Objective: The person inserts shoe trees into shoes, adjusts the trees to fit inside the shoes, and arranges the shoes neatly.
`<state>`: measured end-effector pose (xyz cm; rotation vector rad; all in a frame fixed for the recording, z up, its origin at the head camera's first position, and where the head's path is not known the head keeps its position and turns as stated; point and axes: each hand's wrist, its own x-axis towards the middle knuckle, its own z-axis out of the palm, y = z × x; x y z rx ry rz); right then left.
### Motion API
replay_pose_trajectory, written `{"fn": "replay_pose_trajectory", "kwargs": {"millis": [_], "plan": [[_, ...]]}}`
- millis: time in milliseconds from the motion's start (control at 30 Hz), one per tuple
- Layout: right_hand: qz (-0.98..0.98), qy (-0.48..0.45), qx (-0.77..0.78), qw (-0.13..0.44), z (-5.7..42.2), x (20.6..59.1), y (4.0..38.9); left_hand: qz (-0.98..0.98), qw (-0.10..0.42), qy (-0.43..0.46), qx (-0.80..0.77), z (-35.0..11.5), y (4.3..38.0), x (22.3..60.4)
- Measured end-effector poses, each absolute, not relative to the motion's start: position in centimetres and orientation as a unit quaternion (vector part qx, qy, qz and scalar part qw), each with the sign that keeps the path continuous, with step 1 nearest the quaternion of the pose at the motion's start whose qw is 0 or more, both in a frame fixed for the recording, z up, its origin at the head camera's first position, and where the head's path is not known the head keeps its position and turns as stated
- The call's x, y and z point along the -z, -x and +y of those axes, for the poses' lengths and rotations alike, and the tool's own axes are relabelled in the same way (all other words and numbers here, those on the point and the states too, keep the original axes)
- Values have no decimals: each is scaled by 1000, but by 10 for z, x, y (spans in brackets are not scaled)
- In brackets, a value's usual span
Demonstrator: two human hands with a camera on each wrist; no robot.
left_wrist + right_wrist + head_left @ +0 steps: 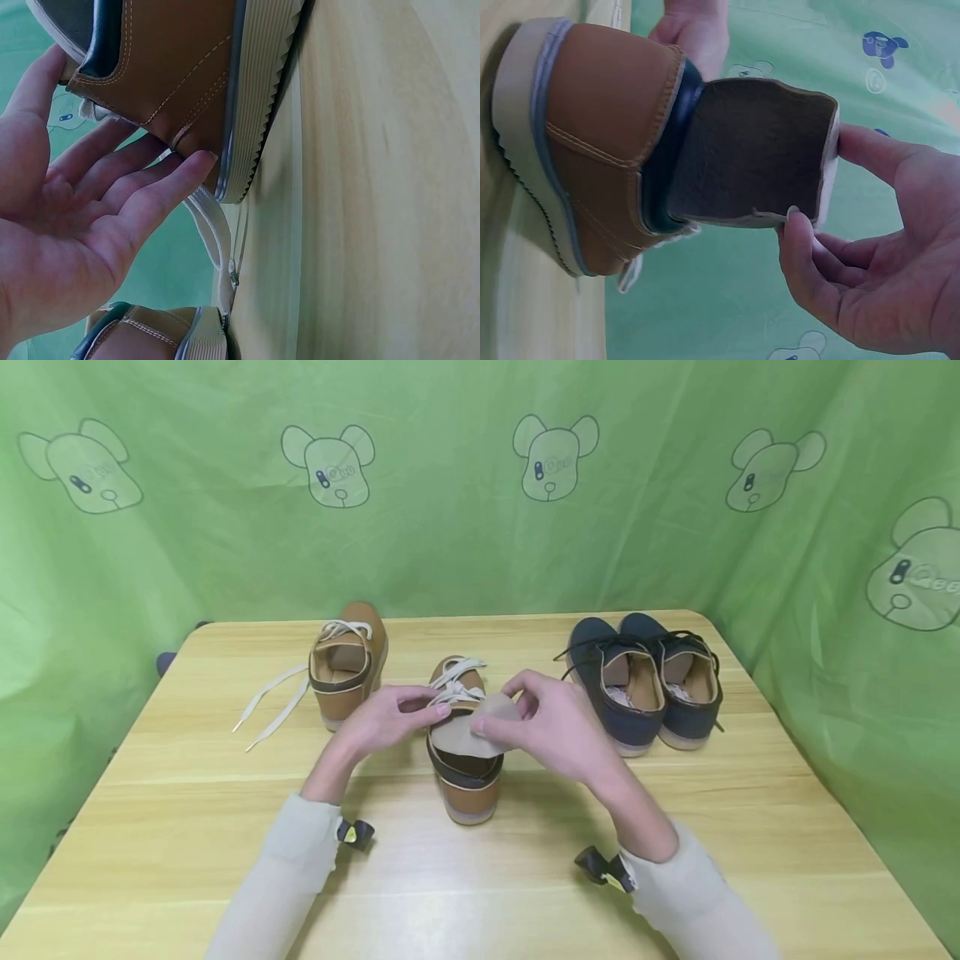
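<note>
A brown shoe [468, 793] with a dark collar stands at the middle of the table, heel towards me. Its wide grey-beige tongue [757, 150] is drawn up out of the opening. My right hand [558, 718] pinches the tongue's upper end between thumb and fingers. My left hand [390, 718] is at the shoe's left side. In the left wrist view its thumb touches the front of the collar, and the other fingers lie fairly straight along the side. White laces [457, 681] cross the shoe's front, partly behind the hands.
A matching brown shoe [348, 693] stands back left, two loose white lace ends [277, 706] trailing left. Two dark blue shoes [633, 727] with black laces stand side by side on the right. A green curtain [450, 560] hangs behind the wooden table [187, 827].
</note>
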<state>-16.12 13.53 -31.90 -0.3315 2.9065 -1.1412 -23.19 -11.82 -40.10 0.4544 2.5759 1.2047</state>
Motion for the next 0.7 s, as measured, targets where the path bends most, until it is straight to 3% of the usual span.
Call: {"fn": "replay_pose_trajectory", "kwargs": {"millis": [700], "plan": [[929,88,360,-21,118,334,164,884,127,-162,-420,-119,233,403]]}}
